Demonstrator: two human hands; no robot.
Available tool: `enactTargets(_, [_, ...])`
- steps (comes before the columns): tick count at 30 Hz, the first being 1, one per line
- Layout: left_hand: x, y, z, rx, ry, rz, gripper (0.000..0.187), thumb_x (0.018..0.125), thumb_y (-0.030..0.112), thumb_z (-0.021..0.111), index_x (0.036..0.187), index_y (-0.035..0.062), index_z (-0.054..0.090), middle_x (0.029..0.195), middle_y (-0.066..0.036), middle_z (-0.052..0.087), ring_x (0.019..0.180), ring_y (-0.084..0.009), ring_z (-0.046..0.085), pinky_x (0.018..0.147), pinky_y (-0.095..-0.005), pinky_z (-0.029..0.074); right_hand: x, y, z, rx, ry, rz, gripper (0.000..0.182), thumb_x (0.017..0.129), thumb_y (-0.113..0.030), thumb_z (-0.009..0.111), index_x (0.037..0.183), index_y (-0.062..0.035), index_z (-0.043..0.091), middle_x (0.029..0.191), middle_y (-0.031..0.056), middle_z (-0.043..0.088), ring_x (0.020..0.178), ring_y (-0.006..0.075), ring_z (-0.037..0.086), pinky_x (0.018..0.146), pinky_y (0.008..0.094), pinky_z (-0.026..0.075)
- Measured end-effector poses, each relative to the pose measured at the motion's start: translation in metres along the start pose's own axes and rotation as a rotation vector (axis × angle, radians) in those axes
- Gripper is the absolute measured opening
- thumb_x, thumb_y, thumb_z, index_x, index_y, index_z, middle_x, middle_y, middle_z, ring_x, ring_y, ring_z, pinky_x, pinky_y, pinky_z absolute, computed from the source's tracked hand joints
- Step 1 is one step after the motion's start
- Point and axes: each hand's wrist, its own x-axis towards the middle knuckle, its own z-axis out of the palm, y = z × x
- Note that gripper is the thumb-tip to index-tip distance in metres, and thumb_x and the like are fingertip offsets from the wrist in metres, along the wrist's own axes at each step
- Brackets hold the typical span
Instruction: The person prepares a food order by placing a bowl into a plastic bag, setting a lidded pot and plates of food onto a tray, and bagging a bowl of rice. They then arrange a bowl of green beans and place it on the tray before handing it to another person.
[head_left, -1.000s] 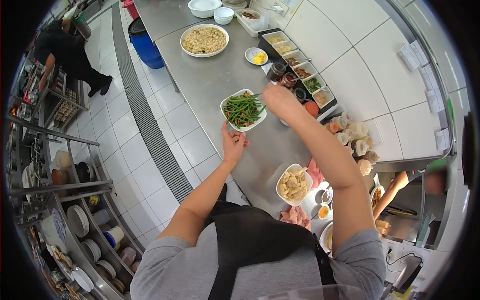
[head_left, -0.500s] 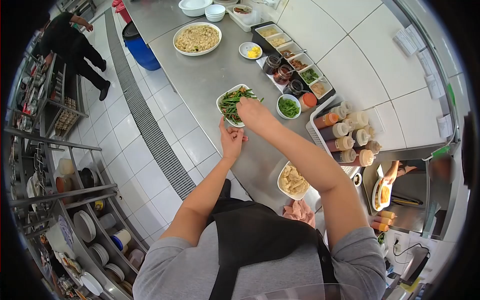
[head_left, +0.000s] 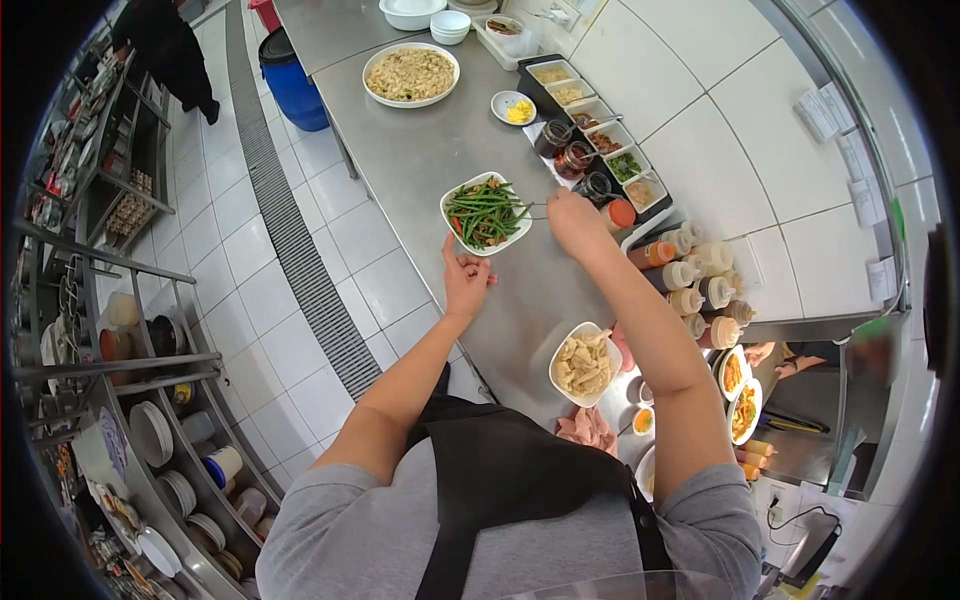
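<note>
A white square bowl of green beans (head_left: pixel 488 212) with small orange-brown pieces sits on the steel counter. My left hand (head_left: pixel 467 283) is at its near edge, one finger extended along the rim and the others partly curled, steadying it. To the right of this bowl, my right hand (head_left: pixel 578 225) is closed round a thin metal utensil (head_left: pixel 538 211), whose tip reaches toward the beans; its exact kind is unclear. Nearer my body, a white bowl of pale food pieces (head_left: pixel 583 364) stands beside a pink cloth (head_left: pixel 588 428).
Farther up are a large dish of pale food (head_left: pixel 411 75) and a small plate with yellow food (head_left: pixel 513 108). Topping containers (head_left: pixel 604 140) and sauce bottles (head_left: pixel 690 270) line the wall. A person (head_left: pixel 172 50) stands at the shelving on the left; another's hand shows at far right.
My right hand has moved right, off the beans, uncovering them and now hiding the small bowl of greens. My left hand remains by the rim. The person at upper left has moved farther away.
</note>
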Motion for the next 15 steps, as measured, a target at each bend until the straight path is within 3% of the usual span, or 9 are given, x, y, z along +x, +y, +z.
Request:
enactTargets(3, [0.0,0.0,-0.002,0.015,-0.012,0.016,0.077,0.091,-0.001,0.057,0.149,0.0079,0.008,0.087,-0.01,0.056,0.067,-0.0161,0.064,0.059,-0.0294,0.06,0.006,0.0,0.011,-0.132,0.037,-0.143,0.014,0.083,-0.005,0.055,0.087,0.0009,0.068,0.098,0.0169,0.063,0.092,0.0317,0.066,0.079,0.0418,0.054])
enactTargets(8, [0.0,-0.003,-0.004,0.026,-0.034,0.0,0.074,0.091,-0.001,0.057,0.149,0.0072,0.012,0.088,-0.01,0.056,0.067,-0.016,0.065,0.059,-0.0291,0.06,0.013,-0.001,0.008,-0.222,-0.057,-0.171,0.015,0.081,-0.005,0.056,0.084,0.0004,0.069,0.095,0.0162,0.064,0.091,0.0301,0.067,0.079,0.0404,0.054])
enactTargets(10, [0.0,0.0,-0.005,0.035,-0.038,0.005,0.073,0.091,-0.001,0.057,0.148,0.007,0.013,0.088,-0.01,0.055,0.067,-0.016,0.065,0.059,-0.0291,0.06,0.014,-0.001,-0.01,-0.244,-0.09,-0.17,0.015,0.081,-0.005,0.056,0.082,0.0004,0.07,0.093,0.0165,0.065,0.09,0.0302,0.067,0.079,0.0406,0.055])
enactTargets(15, [-0.001,-0.004,-0.001,0.051,-0.009,0.0,0.072,0.091,-0.002,0.057,0.148,0.0079,0.015,0.087,-0.009,0.055,0.066,-0.0162,0.064,0.058,-0.0292,0.059,0.011,-0.004,-0.073,-0.068,0.069,-0.117,0.015,0.079,-0.005,0.057,0.082,0.0015,0.071,0.088,0.0196,0.066,0.084,0.0323,0.068,0.073,0.0423,0.056])
